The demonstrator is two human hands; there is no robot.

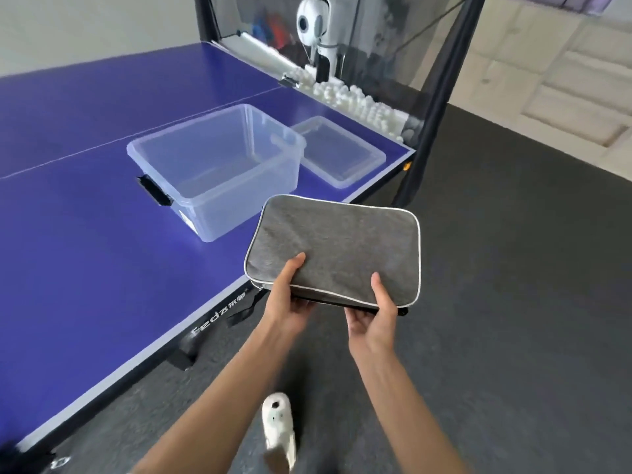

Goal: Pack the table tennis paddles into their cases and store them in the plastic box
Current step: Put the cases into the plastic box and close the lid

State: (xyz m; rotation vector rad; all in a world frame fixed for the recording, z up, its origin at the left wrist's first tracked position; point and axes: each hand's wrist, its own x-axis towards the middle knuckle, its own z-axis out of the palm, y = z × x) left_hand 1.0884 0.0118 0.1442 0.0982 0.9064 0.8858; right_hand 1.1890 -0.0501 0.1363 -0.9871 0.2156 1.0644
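Both hands are on the grey case (337, 248), held flat in the air just past the table (85, 254) edge, over the dark floor. Left hand (290, 299) and right hand (372, 316) each grip the near long edge, thumbs on top, fingers underneath. Its long axis runs left to right, tilted slightly down to the right. The clear plastic box (219, 169) sits open on the table just beyond it, with its lid (342, 155) lying beside it.
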